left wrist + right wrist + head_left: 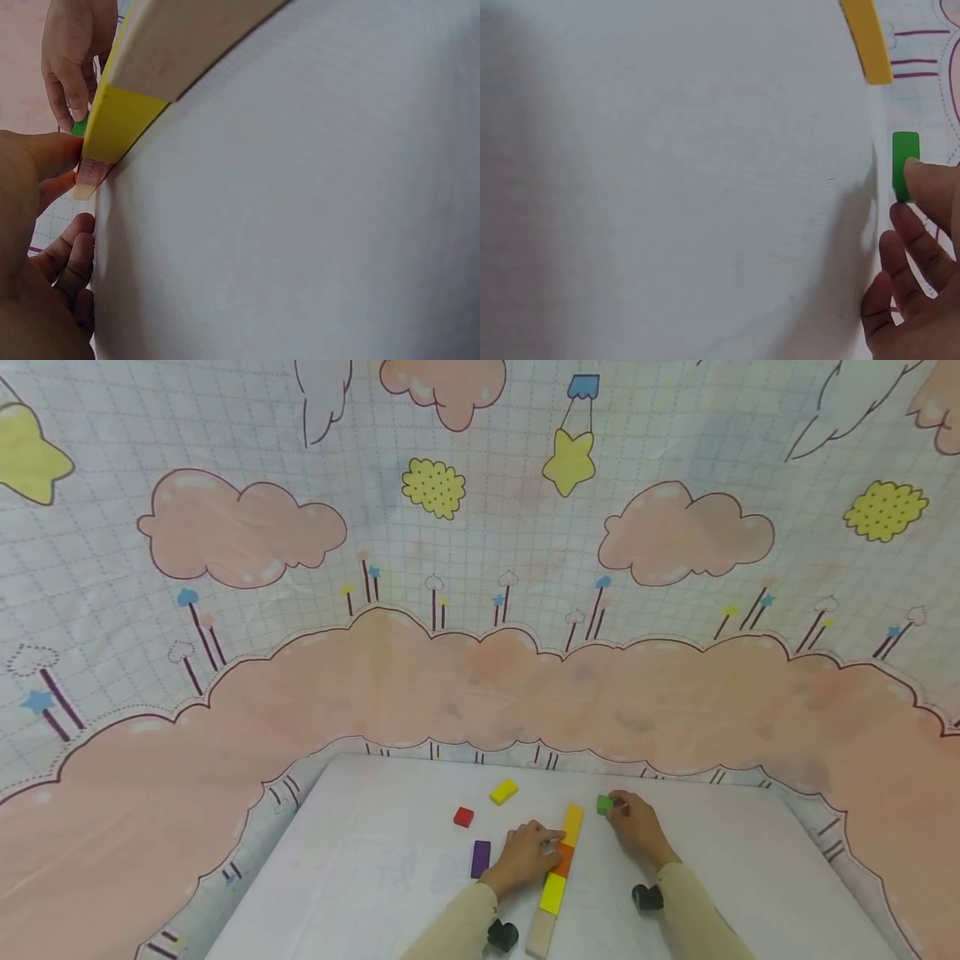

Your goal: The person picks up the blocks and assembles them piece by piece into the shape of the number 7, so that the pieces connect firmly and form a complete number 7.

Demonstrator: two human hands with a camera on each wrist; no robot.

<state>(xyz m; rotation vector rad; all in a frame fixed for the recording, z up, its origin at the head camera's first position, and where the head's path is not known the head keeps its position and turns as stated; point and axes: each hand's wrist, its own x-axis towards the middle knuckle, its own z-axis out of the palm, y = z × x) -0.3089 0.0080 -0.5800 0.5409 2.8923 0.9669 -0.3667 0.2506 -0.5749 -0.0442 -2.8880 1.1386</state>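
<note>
- A four-block row [552,895] lay joined; left grip [523,858], uncurled, touched it.
- Right grip [637,828] pinched green block [603,805] — not joined yet.
- Red block [463,817], purple block [481,859], yellow block [503,792] lay apart.

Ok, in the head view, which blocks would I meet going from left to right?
Red block, purple block, loose yellow block, row of four blocks, then the green block held by the right hand.

Coloured blocks [481,859] on white table [360,860]
</note>
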